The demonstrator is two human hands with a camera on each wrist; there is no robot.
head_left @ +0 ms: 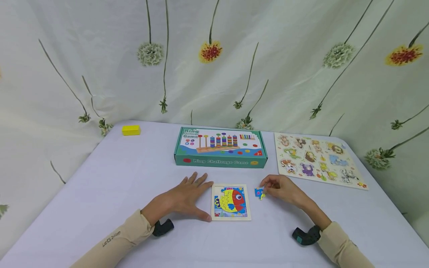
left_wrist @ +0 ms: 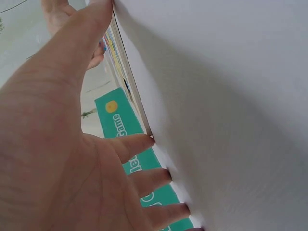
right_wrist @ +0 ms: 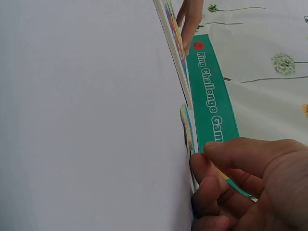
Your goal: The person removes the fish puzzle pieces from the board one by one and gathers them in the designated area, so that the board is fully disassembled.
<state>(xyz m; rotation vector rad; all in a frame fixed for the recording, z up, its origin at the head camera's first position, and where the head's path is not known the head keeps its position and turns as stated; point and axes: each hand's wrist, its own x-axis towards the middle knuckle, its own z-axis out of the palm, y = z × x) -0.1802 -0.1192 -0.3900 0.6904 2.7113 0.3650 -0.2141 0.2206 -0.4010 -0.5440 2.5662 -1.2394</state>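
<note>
A small square fish puzzle (head_left: 231,201) with a pale wooden rim lies flat on the table in the head view. It shows a yellow fish with a red head, and there is a pale gap in its upper left corner. My left hand (head_left: 187,199) is spread on the table at its left side, with thumb and index fingertip touching the rim. To the right of the puzzle, my right hand (head_left: 283,190) pinches a blue and yellow puzzle piece (head_left: 258,192) at its right edge. The right wrist view shows this puzzle piece (right_wrist: 186,126) close to the tabletop, by the fingertips.
Behind the puzzle stands a green Ring Challenge Game box (head_left: 221,162). An animal peg board (head_left: 318,160) lies at the right. A yellow block (head_left: 131,130) sits at the far left corner. A flowered curtain (head_left: 214,85) hangs behind the white table (head_left: 134,178).
</note>
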